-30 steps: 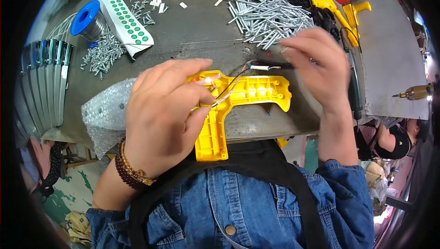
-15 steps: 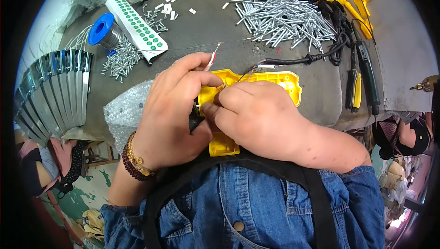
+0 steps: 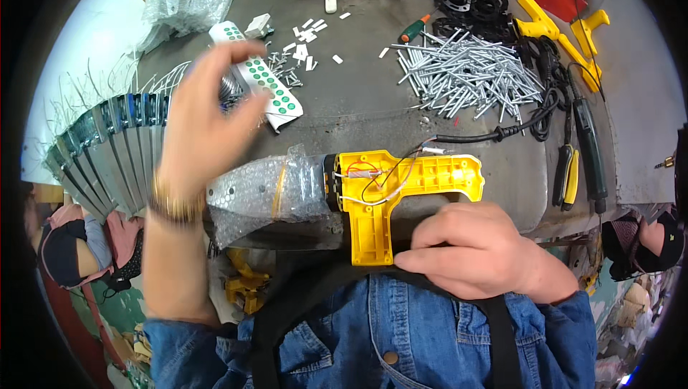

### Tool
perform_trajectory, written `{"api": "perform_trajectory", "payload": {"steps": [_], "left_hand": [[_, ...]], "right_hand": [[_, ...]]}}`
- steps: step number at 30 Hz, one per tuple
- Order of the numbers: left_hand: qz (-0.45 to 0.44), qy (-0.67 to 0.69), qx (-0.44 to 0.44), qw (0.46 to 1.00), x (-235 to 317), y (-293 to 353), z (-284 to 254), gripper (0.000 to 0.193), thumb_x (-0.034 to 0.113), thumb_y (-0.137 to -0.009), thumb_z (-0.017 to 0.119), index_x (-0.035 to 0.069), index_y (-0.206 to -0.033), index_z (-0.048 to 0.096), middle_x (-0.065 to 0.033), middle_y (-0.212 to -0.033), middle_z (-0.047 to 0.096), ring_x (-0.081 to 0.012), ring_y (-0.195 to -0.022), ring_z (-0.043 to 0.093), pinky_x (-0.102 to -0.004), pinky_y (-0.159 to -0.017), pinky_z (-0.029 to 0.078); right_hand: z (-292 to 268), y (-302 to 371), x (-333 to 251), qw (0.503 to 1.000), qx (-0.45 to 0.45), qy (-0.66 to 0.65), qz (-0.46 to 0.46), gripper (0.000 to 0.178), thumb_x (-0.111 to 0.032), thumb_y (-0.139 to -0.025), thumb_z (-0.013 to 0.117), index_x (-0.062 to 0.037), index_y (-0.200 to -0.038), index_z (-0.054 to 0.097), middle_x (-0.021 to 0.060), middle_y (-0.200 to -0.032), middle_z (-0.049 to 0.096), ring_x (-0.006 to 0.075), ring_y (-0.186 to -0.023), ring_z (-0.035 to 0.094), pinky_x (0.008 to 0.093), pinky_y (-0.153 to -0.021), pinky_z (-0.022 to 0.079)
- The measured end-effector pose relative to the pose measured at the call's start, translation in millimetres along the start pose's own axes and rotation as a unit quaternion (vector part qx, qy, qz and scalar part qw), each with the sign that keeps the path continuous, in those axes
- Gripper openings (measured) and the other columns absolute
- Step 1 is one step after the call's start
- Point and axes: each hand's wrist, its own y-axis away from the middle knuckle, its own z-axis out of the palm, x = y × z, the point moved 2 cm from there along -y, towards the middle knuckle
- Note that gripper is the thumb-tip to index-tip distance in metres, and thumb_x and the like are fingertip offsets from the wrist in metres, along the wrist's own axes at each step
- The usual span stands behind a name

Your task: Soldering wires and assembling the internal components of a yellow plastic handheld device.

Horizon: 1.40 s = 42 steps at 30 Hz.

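A yellow shell (image 3: pixel 371 235) lies open side up, likely keeping its wires (image 3: pixel 374 203) reachable; blurred left hand (image 3: pixel 201 120) hovers, fingers spread; right hand (image 3: pixel 473 249) curls beside the shell, grip unclear.

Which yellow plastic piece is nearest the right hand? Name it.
The open casing with wires inside, close beside the right hand; the other yellow pieces, like those at upper right, lie farther away.
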Motion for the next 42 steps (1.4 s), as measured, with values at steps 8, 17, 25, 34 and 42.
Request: {"api": "perform_trajectory", "payload": {"steps": [8, 17, 25, 34, 42], "left_hand": [[-0.083, -0.359, -0.157, 0.916, -104, -95, 26, 0.043, 0.034, -0.090, 0.063, 0.017, -0.130, 0.057, -0.0080, -0.122, 0.067, -0.0263, -0.118, 0.060, -0.0509, -0.104, 0.035], [0.145, -0.261, 0.172, 0.939, 41, -28, -24, 0.016, 0.012, -0.094, 0.059, 0.000, -0.102, 0.066, -0.0139, -0.090, 0.068, -0.0296, -0.085, 0.064, -0.0377, -0.079, 0.048], [0.406, -0.129, 0.061, 0.903, 155, 96, -7, 0.029, 0.030, -0.086, 0.069, 0.011, -0.108, 0.066, -0.0048, -0.097, 0.063, -0.0262, -0.091, 0.063, -0.0491, -0.099, 0.040], [0.233, -0.094, -0.273, 0.929, 116, 103, -15, 0.018, 0.022, -0.079, 0.066, 0.011, -0.091, 0.061, -0.0017, -0.072, 0.052, -0.0206, -0.062, 0.053, -0.0374, -0.061, 0.047], [0.151, -0.069, -0.285, 0.944, 94, 120, 4, 0.009, 0.014, -0.077, 0.062, 0.013, -0.084, 0.055, -0.0021, -0.062, 0.048, -0.0249, -0.054, 0.057, -0.0396, -0.049, 0.046]], "right_hand": [[-10, 20, -10, 0.997, 0.045, -0.055, 0.021, 0.025, -0.005, -0.074, 0.072, -0.0074, -0.099, 0.071, 0.0042, -0.089, 0.063, 0.0224, -0.074, 0.063, 0.0326, -0.061, 0.051], [-32, 23, 4, 0.967, 0.047, -0.211, 0.134, 0.029, -0.015, -0.092, 0.066, -0.0033, -0.118, 0.065, 0.0093, -0.105, 0.067, 0.0198, -0.089, 0.065, 0.0331, -0.080, 0.053], [17, -26, -1, 0.706, 0.057, -0.671, 0.219, 0.031, -0.019, -0.099, 0.059, -0.0010, -0.125, 0.055, 0.0029, -0.094, 0.066, 0.0119, -0.082, 0.062, 0.0272, -0.074, 0.051], [-14, 12, -22, 0.962, -0.176, -0.148, 0.146, 0.016, -0.012, -0.085, 0.063, -0.0053, -0.098, 0.059, 0.0139, -0.076, 0.065, 0.0341, -0.075, 0.066, 0.0431, -0.067, 0.051], [-3, 12, -18, 0.964, -0.217, -0.039, 0.148, 0.013, -0.016, -0.084, 0.062, -0.0066, -0.092, 0.065, 0.0167, -0.074, 0.066, 0.0389, -0.076, 0.066, 0.0490, -0.068, 0.052]]}}
